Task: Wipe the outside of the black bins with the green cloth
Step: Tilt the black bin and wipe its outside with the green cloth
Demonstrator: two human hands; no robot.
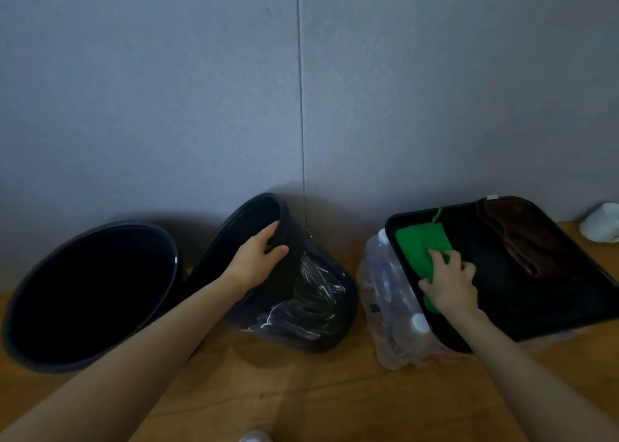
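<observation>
Grey wall [167, 89] across the whole upper field, with one vertical seam near centre. Wooden floor [318, 391] below, carrying everything else.

Left bin [90, 294]: black, round, standing at far left against the wall, mouth open toward the camera, interior dark.

Black tray [502, 290]: at right, tilted, propped on a pack of clear bottles [385, 290] just beside and under its left edge.

Tilted bin [301, 290]: black, centre, leaned over with mouth up-left and base toward the right, touching the left bin at the rim. Pale streaks on its outer side wall.

Brown cloth [522, 240]: bunched in the far right part of the tray.

Green cloth [418, 244]: lying flat inside the tray near its left rim, well apart from both bins.

Left hand [264, 250]: gripping the tilted bin's rim, fingers hooked inside, thumb outside.

Right hand [450, 284]: on the near end of the green cloth, fingers bent and holding it, thumb at the cloth's edge.

White object [601, 222]: far right edge at the wall, too blurred to identify.
</observation>
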